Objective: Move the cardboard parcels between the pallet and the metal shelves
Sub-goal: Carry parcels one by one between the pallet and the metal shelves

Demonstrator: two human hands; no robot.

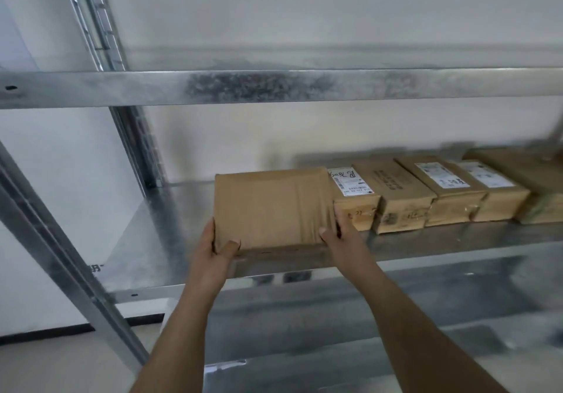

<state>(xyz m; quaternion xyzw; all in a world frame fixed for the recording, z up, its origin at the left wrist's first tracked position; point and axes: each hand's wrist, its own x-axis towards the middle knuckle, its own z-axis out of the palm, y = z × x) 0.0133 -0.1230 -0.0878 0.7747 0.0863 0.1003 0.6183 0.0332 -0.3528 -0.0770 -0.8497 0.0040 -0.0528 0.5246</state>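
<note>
Metal shelf (170, 210), fingers (227, 248) gripping parcel (271, 207)

Both forearms are bare to the frame edge; left grip (213, 249) and right grip (341, 240) wear nothing

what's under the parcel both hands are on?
The plain parcel sits at the front of the metal shelf, left hand and right hand gripping its near corners. Only the shelf's galvanized deck shows around it; the contact patch underneath is covered.
</note>
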